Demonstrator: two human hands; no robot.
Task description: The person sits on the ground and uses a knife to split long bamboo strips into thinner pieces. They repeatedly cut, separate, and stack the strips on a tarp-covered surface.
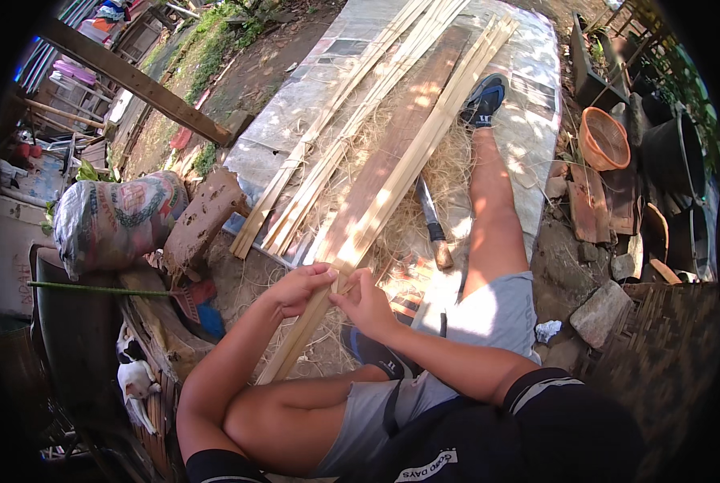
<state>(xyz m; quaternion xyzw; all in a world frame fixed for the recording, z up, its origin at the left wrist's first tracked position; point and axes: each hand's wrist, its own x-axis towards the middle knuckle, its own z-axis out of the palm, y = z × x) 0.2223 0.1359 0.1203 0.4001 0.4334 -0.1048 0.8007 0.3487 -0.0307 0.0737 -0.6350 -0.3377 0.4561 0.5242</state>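
Presently your left hand (303, 288) and right hand (366, 304) are pinching flat, pale bamboo slats (424, 158), slanting over a brown plank (400, 138). A knife (431, 220) is lying between them and your leg (490, 197), among curly shavings (454, 165); loose strips (328, 171) are stretching along a creased sheet (530, 50) near grass (205, 72).

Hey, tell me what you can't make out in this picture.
In the head view:
- Exact number of held strips: they overlap, and the left hand and right hand cover part.
- Upper ends of the strips lying to the left: cut off by the top edge.
- What the sack contains: hidden by its wall.
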